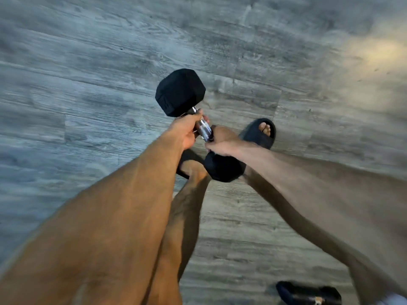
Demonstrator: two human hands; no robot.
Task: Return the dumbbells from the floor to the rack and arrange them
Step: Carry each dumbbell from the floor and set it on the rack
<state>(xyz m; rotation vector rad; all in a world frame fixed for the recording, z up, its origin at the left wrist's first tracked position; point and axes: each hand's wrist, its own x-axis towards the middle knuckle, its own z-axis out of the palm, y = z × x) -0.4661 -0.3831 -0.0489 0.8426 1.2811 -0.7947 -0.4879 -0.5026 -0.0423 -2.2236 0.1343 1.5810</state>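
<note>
A black hex dumbbell with a chrome knurled handle hangs above the grey wood-look floor, tilted with one head far and up, the other head near and low. My left hand grips the upper part of the handle. My right hand grips the lower part, just above the near head. Both arms stretch down toward it. No rack is in view.
My feet in dark slides stand under the dumbbell, one slide to the right with toes showing. Another black dumbbell lies on the floor at the bottom right. A warm patch of light falls at the upper right.
</note>
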